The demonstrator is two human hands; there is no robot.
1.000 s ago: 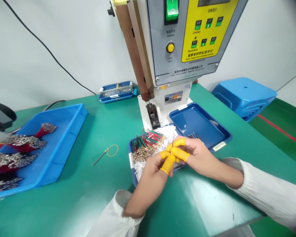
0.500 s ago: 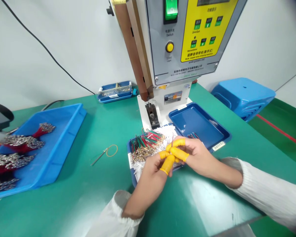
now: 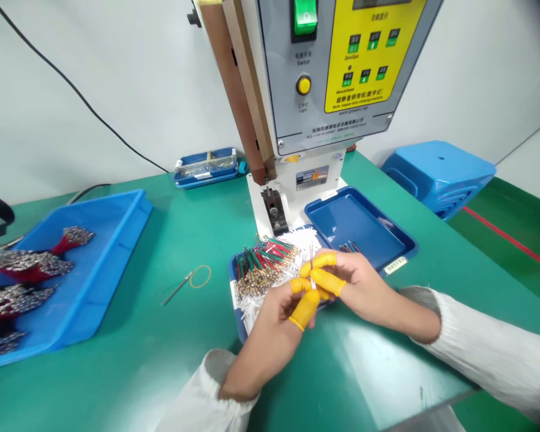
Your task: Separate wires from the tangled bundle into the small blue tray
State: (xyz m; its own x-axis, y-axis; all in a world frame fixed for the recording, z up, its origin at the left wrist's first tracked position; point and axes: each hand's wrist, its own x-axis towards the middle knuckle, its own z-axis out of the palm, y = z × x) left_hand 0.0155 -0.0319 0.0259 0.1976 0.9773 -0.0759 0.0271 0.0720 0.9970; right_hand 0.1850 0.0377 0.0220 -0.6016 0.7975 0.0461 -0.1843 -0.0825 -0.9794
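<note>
Yellow finger covers are on both hands, which meet over the near edge of a blue tray full of wires and white pieces. My left hand pinches the lower part of a thin wire piece with a white part on it. Thumb and forefinger of my right hand close on the same piece just above. Its thin dark end sticks up between the fingertips. In the tray lie red, green and dark wires with gold-coloured ends, beside white pieces.
Behind the tray stands a grey and white machine. A second blue tray holds a few wires. At the left is a large blue bin with wire bundles. A loose wire, a yellow ring and a blue stool are also in view.
The view has shifted slightly, so most things sit a little further left. Between my fingertips, the white part of the piece shows more clearly. Both hands keep nearly the same pose.
</note>
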